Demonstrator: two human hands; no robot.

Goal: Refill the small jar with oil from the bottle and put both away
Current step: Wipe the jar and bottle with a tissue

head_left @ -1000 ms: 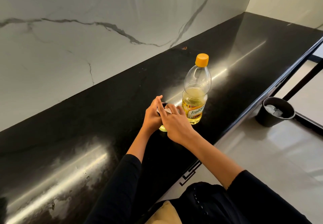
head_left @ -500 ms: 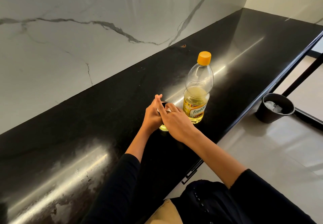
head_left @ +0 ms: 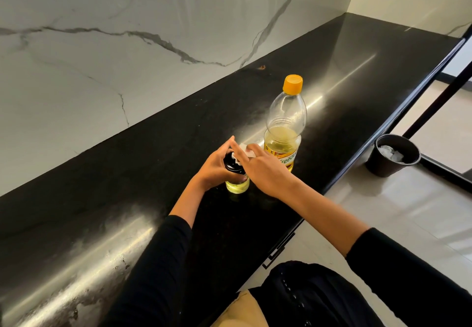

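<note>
A small glass jar [head_left: 237, 186] with yellow oil in it and a black lid stands on the black counter [head_left: 127, 186]. My left hand [head_left: 217, 165] wraps around its left side. My right hand [head_left: 265, 171] lies over the jar's top and right side and presses a white tissue [head_left: 245, 151] against the lid. Just behind, upright, stands the clear plastic oil bottle [head_left: 283, 127], capped in orange and about a third full. Both hands hide much of the jar.
A white marble wall [head_left: 127, 45] runs along the back of the counter. On the floor at the right sits a black bin [head_left: 390, 158] with crumpled white paper inside. A black frame bar [head_left: 439, 102] slants beside it.
My right hand has shifted slightly right over the jar, so the black lid and the white tissue now show. The jar and bottle have stayed in place.
</note>
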